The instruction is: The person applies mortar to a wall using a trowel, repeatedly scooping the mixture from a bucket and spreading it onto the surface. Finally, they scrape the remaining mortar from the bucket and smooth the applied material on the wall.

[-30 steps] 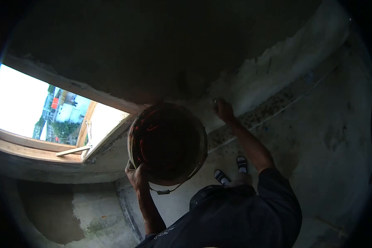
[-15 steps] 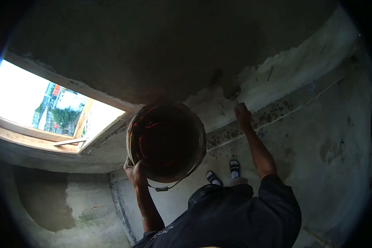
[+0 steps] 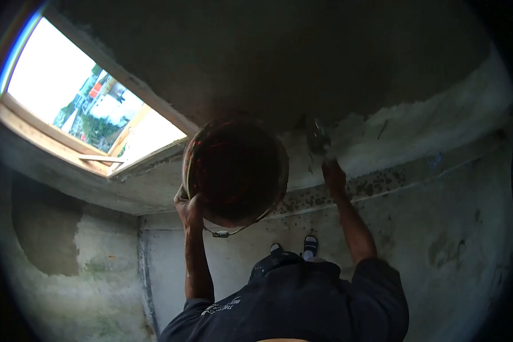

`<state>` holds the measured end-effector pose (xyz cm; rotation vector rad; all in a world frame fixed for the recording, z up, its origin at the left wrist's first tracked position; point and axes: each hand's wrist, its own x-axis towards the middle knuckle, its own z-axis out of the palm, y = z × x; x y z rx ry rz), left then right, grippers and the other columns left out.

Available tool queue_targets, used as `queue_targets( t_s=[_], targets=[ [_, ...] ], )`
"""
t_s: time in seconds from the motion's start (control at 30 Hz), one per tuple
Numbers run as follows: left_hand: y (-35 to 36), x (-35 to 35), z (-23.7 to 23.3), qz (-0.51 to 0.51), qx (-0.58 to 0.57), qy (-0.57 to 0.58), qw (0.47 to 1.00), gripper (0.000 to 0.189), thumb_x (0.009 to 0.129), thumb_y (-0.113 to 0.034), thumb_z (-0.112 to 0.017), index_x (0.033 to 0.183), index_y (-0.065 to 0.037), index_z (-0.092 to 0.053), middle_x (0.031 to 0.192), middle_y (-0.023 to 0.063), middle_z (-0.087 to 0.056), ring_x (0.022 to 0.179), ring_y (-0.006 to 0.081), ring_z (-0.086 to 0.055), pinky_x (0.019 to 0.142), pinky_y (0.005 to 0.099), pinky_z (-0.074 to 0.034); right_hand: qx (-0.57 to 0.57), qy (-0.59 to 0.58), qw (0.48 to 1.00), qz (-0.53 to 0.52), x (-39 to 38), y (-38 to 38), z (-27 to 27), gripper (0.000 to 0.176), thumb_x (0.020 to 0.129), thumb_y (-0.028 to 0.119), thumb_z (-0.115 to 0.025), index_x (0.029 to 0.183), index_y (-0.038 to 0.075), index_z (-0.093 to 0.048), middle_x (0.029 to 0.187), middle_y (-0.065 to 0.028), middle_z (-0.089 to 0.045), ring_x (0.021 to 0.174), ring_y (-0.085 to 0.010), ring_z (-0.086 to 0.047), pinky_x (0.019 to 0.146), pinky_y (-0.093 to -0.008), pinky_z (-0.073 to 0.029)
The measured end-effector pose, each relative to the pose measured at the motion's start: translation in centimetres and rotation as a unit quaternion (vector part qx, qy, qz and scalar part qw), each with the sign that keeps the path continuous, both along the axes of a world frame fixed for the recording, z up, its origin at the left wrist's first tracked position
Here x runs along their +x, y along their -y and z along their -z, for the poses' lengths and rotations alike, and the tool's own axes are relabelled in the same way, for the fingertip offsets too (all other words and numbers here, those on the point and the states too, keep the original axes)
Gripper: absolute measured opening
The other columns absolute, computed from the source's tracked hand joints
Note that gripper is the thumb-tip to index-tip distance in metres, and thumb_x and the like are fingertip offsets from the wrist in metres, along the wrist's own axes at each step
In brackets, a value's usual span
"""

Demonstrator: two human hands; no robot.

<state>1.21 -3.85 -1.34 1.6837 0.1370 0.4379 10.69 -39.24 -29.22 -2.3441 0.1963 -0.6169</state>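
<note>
My left hand (image 3: 189, 208) is wrapped round the near left rim of a bucket (image 3: 275, 182), thumb over the edge. The bucket is tipped so that its dark inside faces me, and its wire handle hangs below the rim. With my right hand (image 3: 334, 175) closed round its handle, I hold a trowel (image 3: 317, 137) against or close to the wall. The blade catches some light. Dark, wet-looking plaster (image 3: 325, 62) covers the upper wall and ends in a ragged edge beside the blade, with paler wall (image 3: 404, 128) below it.
At the upper left is a bright window opening with a wooden frame (image 3: 45, 134). A side wall (image 3: 105, 251) with a dark patch stands at the lower left. Dark splatters (image 3: 347, 188) mark the strip along the wall's foot. My sandalled feet (image 3: 310, 244) stand on the concrete floor (image 3: 393, 228).
The view has tilted, so the window appears higher. My right hand and the trowel sit a little lower in view, and the blade has turned. Both hands keep their hold.
</note>
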Motion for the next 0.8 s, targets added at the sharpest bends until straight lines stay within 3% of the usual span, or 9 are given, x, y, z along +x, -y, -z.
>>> queue_targets(
  t_s=[0.1, 0.2, 0.23, 0.27, 0.37, 0.5, 0.6, 0.67, 0.8],
  targets=[
    [1.0, 1.4, 0.8, 0.011, 0.001, 0.013, 1.0, 0.03, 0.063, -0.001, -0.056, 0.092, 0.006, -0.06, 0.08, 0.0033, -0.064, 0.069, 0.0087, -0.056, 0.063, 0.0228, -0.047, 0.099, -0.09, 0.991, -0.011, -3.6, -0.4, 2.6, 0.033, 0.089, 0.034, -0.057, 0.096, 0.001, -0.053, 0.078, -0.0215, -0.061, 0.074, -0.0398, -0.062, 0.061, -0.0474, -0.048],
    [-2.4, -0.9, 0.5, 0.059, -0.01, 0.017, 0.998, 0.034, 0.061, 0.0, -0.056, 0.095, 0.004, -0.061, 0.083, 0.0022, -0.065, 0.072, 0.0091, -0.058, 0.065, 0.0228, -0.047, -0.106, 0.076, 0.991, -0.002, -8.9, -4.2, 5.0, 0.043, 0.091, 0.042, -0.053, 0.103, 0.001, -0.054, 0.08, -0.0164, -0.063, 0.054, -0.0356, -0.055, 0.049, -0.0405, -0.046],
    [-2.2, -0.7, 0.4, 0.079, -0.014, 0.02, 0.997, 0.033, 0.061, 0.0, -0.056, 0.094, 0.004, -0.061, 0.082, 0.0019, -0.065, 0.071, 0.0088, -0.058, 0.064, 0.0225, -0.047, 0.299, -0.088, 0.95, 0.006, -9.9, -5.8, -0.2, 0.046, 0.092, 0.045, -0.049, 0.107, 0.002, -0.054, 0.082, -0.0128, -0.062, 0.054, -0.031, -0.055, 0.048, -0.0377, -0.045],
    [-1.7, -0.1, 0.3, 0.099, -0.02, 0.023, 0.995, 0.032, 0.061, 0.0, -0.056, 0.093, 0.004, -0.061, 0.08, 0.0016, -0.064, 0.069, 0.0085, -0.058, 0.063, 0.0222, -0.047, 0.645, -0.234, 0.727, 0.012, -10.4, -6.5, -4.3, 0.05, 0.093, 0.049, -0.046, 0.111, 0.003, -0.053, 0.085, -0.0093, -0.061, 0.054, -0.0264, -0.054, 0.047, -0.0349, -0.044],
    [-0.4, 0.6, 0.3, 0.122, -0.032, 0.017, 0.992, 0.032, 0.061, 0.0, -0.056, 0.093, 0.004, -0.061, 0.078, 0.0008, -0.063, 0.067, 0.0079, -0.057, 0.061, 0.022, -0.047, 0.749, -0.122, 0.639, -0.127, -11.8, -6.8, -7.8, 0.051, 0.093, 0.054, -0.042, 0.111, 0.007, -0.053, 0.081, -0.0032, -0.055, 0.053, -0.0188, -0.053, 0.045, -0.0316, -0.043],
    [2.2, 1.0, 1.6, 0.184, -0.022, -0.024, 0.982, 0.034, 0.059, 0.0, -0.057, 0.092, 0.003, -0.062, 0.078, 0.0014, -0.063, 0.066, 0.0091, -0.057, 0.06, 0.0226, -0.047, 0.78, -0.031, 0.625, -0.019, -13.9, -5.0, -12.1, 0.046, 0.089, 0.056, -0.047, 0.099, 0.011, -0.051, 0.074, -0.0022, -0.052, 0.056, -0.015, -0.052, 0.045, -0.0316, -0.04],
    [4.5, 1.4, 3.6, 0.209, -0.026, -0.06, 0.976, 0.031, 0.06, 0.0, -0.059, 0.09, 0.003, -0.062, 0.078, 0.0016, -0.063, 0.067, 0.0085, -0.057, 0.061, 0.0228, -0.047, 0.762, -0.085, 0.625, -0.144, -15.9, 0.3, -9.9, 0.042, 0.087, 0.052, -0.055, 0.094, 0.011, -0.052, 0.078, -0.0009, -0.051, 0.055, -0.0117, -0.05, 0.043, -0.0285, -0.038],
    [5.2, 1.7, 4.5, 0.217, -0.046, -0.077, 0.972, 0.028, 0.06, 0.0, -0.061, 0.088, 0.002, -0.062, 0.077, 0.0018, -0.063, 0.067, 0.0081, -0.056, 0.061, 0.023, -0.046, 0.635, -0.053, 0.767, -0.081, -16.4, 1.0, -12.5, 0.037, 0.084, 0.044, -0.064, 0.091, 0.01, -0.053, 0.076, 0.0001, -0.05, 0.054, -0.0112, -0.047, 0.042, -0.0274, -0.037],
    [6.3, 3.4, 8.4, 0.197, 0.027, -0.087, 0.976, 0.026, 0.066, -0.007, -0.063, 0.09, 0.003, -0.061, 0.077, 0.0067, -0.064, 0.068, 0.0127, -0.057, 0.064, 0.0278, -0.047, 0.586, -0.053, 0.805, -0.076, -16.4, 2.2, -16.2, 0.029, 0.083, 0.03, -0.069, 0.097, 0.008, -0.056, 0.078, 0.0, -0.05, 0.054, -0.0098, -0.044, 0.043, -0.0279, -0.038]
  ],
)
